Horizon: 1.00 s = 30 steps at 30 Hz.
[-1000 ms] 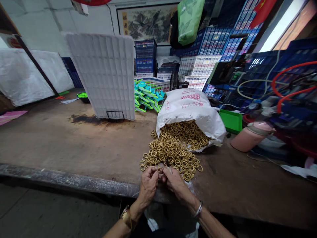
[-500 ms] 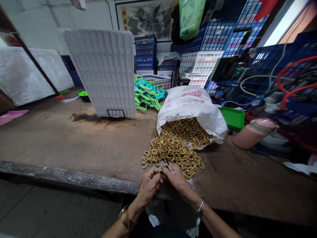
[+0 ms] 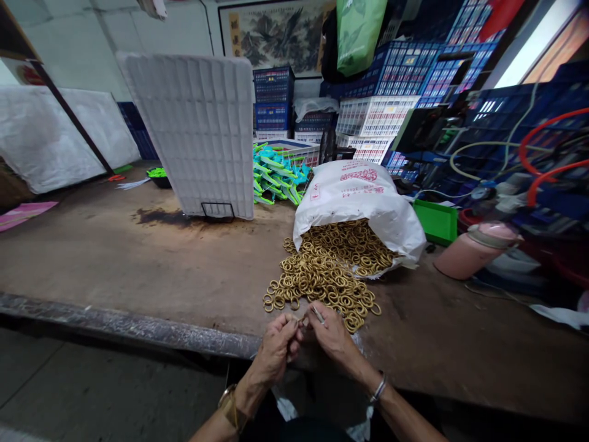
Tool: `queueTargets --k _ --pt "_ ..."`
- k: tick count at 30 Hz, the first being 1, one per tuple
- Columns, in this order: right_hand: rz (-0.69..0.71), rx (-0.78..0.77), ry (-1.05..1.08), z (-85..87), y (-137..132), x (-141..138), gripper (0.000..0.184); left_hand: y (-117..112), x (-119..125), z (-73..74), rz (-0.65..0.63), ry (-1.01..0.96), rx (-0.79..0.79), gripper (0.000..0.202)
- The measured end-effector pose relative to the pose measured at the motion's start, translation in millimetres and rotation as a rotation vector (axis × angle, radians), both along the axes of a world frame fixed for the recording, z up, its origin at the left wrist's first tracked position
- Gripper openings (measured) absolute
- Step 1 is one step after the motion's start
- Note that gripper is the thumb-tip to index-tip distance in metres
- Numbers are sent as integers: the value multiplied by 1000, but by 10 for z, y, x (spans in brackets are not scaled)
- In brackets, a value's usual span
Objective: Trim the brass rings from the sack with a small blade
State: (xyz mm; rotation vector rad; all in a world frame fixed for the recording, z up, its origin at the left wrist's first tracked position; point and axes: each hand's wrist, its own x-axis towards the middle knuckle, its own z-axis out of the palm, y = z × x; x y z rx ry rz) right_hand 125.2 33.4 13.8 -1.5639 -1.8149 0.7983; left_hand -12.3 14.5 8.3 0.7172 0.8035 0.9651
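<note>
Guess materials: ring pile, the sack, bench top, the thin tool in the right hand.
Rings: brass-coloured metal by the look, dull golden sheen; solid or plated cannot be told.
Sack: probably woven plastic; white, creased, faintly glossy, red print.
Bench top: looks like worn board, matt brown, dark stains.
Thin tool in the right hand: grey, glinting, likely steel.

**Gold on brown**

The rings (image 3: 324,279) are gleaming brass-gold; the sack (image 3: 363,196) is showing white with red print. The table (image 3: 138,258) is looking brown, dark-stained. The thin tool (image 3: 317,314) is seemingly glinting silver-grey. The gridded tray (image 3: 197,132) is showing white, the plastic pieces (image 3: 276,175) teal and green.
</note>
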Motion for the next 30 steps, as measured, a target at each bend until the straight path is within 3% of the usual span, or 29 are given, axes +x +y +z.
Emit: queueTargets --k 6,12,24,30 --pt "137 64 -271 -48 -121 3 20 15 17 -2 56 42 33 29" --pt "128 89 -464 -47 -149 -43 27 20 21 -23 86 119 51 29" --pt "83 96 -561 -47 -139 -53 20 -17 13 -72 82 119 40 29" --pt "3 23 -590 -104 12 82 19 -131 -61 10 -7 -78 -1 25"
